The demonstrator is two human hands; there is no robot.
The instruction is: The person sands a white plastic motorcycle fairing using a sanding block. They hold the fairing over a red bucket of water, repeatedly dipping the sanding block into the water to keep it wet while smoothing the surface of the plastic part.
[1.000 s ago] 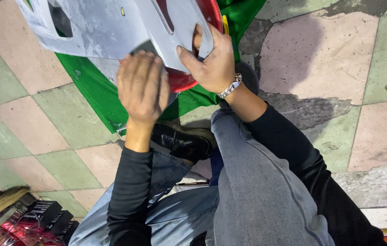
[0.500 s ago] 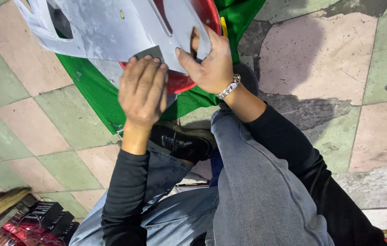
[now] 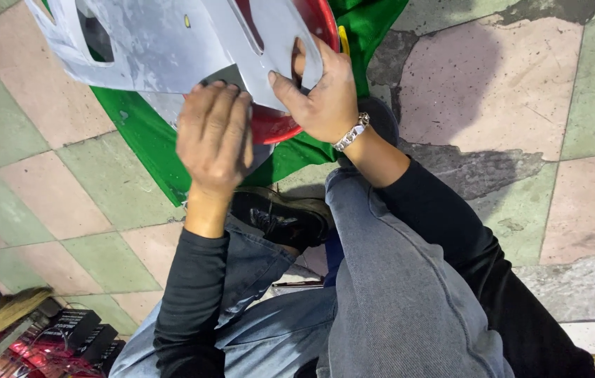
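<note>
A grey, scuffed plastic panel (image 3: 164, 42) with cut-out openings is held up over a green cloth (image 3: 136, 133). My right hand (image 3: 322, 94) grips the panel's lower right edge, thumb on its face; a metal bracelet is on that wrist. My left hand (image 3: 215, 136) lies flat against the panel's lower edge, fingers together, pressing a dark grey sheet (image 3: 226, 73) that shows past the fingertips. A red curved part (image 3: 276, 126) sits under the panel between both hands.
I sit low on a green and pink tiled floor (image 3: 45, 203), jeans-clad knees drawn up, a black shoe (image 3: 283, 217) below my hands. A broom (image 3: 3, 315) and black boxes (image 3: 73, 329) lie at the bottom left. A yellow strip (image 3: 343, 38) pokes out beside the red part.
My left hand slid slightly down and right along the panel, then back up. My right hand kept its grip and the panel barely moved.
</note>
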